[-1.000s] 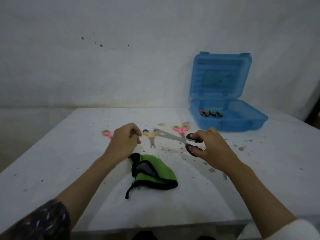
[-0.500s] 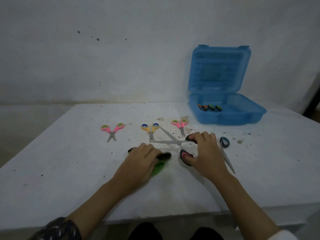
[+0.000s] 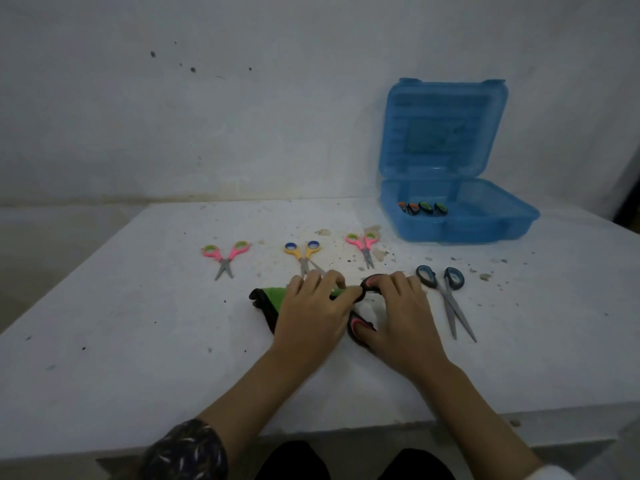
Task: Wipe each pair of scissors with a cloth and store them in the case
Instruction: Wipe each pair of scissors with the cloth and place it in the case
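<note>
Head view, one white table (image 3: 104, 341) bearing the lot. Left hand (image 3: 311, 317) is lying near the table's middle, fingers curled and pressing down on a green cloth (image 3: 272, 294) with black trim, which is bunched under the palm and showing at the hand's left side. Right hand (image 3: 401, 320) is resting just beside it, gripping a pair of black-handled scissors (image 3: 369, 287) with pink inside the loops; the blades are hidden under the left hand and cloth. Blue-handled scissors (image 3: 446, 299) are lying flat and slightly parted just right of the right hand, blades pointing toward the near edge. Three small pairs are lying in a row farther back: pink scissors with green loops (image 3: 225, 256) toward the left edge, yellow scissors (image 3: 303, 252) behind the left hand, and a second pink pair (image 3: 363, 244) near the case. Blue plastic case (image 3: 460, 220) is sitting at the far right corner, lid standing upright, with several dark scissor handles (image 3: 422, 207) showing inside along its left part.
</note>
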